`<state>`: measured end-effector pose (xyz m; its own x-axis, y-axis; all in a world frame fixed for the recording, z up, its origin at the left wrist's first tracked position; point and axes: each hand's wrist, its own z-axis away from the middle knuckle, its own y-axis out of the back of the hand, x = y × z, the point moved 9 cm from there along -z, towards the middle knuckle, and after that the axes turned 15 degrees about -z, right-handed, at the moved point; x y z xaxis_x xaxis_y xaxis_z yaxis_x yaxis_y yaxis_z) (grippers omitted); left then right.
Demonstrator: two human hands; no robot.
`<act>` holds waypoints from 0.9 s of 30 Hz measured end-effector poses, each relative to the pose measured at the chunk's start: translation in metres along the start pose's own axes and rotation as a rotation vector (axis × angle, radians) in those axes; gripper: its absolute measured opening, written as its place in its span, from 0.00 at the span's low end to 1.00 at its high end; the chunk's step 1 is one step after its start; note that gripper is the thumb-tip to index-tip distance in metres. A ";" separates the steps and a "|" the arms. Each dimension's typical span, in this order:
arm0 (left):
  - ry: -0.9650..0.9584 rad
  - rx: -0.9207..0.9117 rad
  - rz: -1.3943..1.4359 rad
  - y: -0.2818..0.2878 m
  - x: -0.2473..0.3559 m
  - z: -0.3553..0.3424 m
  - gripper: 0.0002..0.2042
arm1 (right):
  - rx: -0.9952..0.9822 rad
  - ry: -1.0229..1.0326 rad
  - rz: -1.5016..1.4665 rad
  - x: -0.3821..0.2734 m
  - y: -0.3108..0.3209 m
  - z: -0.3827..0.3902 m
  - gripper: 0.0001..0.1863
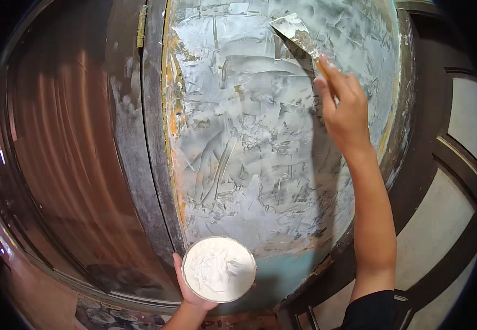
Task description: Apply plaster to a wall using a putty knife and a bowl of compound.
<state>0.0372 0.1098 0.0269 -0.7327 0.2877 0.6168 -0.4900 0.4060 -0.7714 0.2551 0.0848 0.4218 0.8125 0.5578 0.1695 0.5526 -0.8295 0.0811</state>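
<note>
My right hand (344, 102) is closed round the handle of a putty knife (299, 36), its arm stretched up to the upper part of the wall. White paste coats the blade, which is at the wall surface; whether its edge touches cannot be told. Low in front of me, my left hand (188, 289) grips a round bowl (184, 273) from the left and below. White putty (219, 267) fills it. The wall (249, 143) between both hands carries rough grey-white smears, with ridges and scrape marks. A bare turquoise strip (291, 269) shows at its bottom.
Left of the wall stands a dark wooden frame (131, 110) with a hinge (141, 26), beside a brown glossy panel (68, 143). On the right is a dark wooden door or frame (414, 236) with pale panels (439, 225). A patterned surface (112, 316) lies below.
</note>
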 end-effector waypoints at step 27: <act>0.029 -0.199 0.334 -0.030 -0.003 0.014 0.52 | -0.112 -0.041 -0.036 0.006 -0.021 0.031 0.23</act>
<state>0.0477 0.0847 0.0455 -0.8215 0.4555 0.3429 -0.1233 0.4453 -0.8868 0.2540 0.1065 0.3904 0.8008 0.5857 0.1249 0.5589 -0.8058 0.1957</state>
